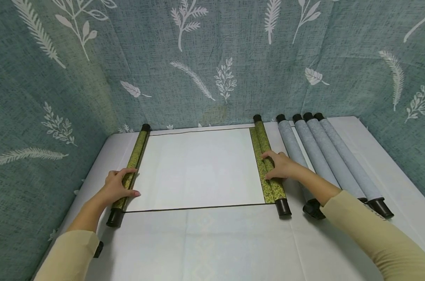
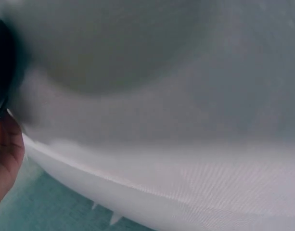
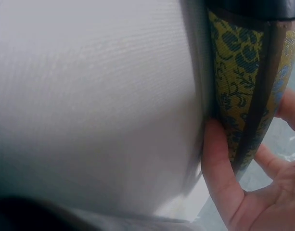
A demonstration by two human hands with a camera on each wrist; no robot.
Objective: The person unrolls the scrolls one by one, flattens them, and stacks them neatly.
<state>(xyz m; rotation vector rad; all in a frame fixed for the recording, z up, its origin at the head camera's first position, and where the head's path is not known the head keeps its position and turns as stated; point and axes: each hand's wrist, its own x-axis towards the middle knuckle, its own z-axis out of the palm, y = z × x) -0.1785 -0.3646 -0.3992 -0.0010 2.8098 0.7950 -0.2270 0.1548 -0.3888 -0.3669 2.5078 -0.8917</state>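
A scroll with a blank white sheet (image 1: 201, 168) lies partly unrolled on the table. Yellow-green patterned rollers with black end caps bound it on either side. My left hand (image 1: 115, 187) grips the left roller (image 1: 141, 147), thumb on the sheet side and fingers over the top. Around the right roller (image 1: 262, 136) my right hand (image 1: 284, 166) is curled, fingertips over the patterned border strip (image 1: 256, 152). The right wrist view shows the thumb and fingers on either side of the brocade roller (image 3: 236, 62). Only part of the left hand (image 2: 6, 159) shows beside a black cap (image 2: 2, 62) in the left wrist view.
Several grey-blue rolled scrolls (image 1: 324, 148) with black caps lie side by side to the right, partly under my right forearm. A small black end (image 1: 98, 249) pokes out by my left sleeve. Leaf-patterned teal cloth (image 1: 212, 50) hangs behind the white-covered table (image 1: 233, 242).
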